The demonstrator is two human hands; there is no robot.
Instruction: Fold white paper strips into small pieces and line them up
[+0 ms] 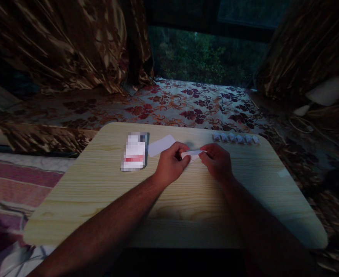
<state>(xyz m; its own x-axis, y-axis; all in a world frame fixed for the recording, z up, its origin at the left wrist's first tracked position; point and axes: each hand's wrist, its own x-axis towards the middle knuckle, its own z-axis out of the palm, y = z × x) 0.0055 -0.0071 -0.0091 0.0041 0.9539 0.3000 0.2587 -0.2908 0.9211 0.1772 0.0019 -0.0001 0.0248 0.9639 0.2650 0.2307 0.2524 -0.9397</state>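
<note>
Head view: left hand point(171, 164) and right hand point(218, 162) pinch the white paper slip point(193, 154) by its ends; I judge it feather-light, floppy, easily creased.

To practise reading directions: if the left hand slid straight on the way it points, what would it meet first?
Probably the right hand, just beyond the folded paper that the left hand pinches with it; depth unclear.

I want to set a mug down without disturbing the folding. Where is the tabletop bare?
The table is bare at its near left, between the packet and the near edge, and at its near right corner. The far half is crowded: white slip, row of folded pieces, and the left hand and right hand pinching a folded paper.
</note>
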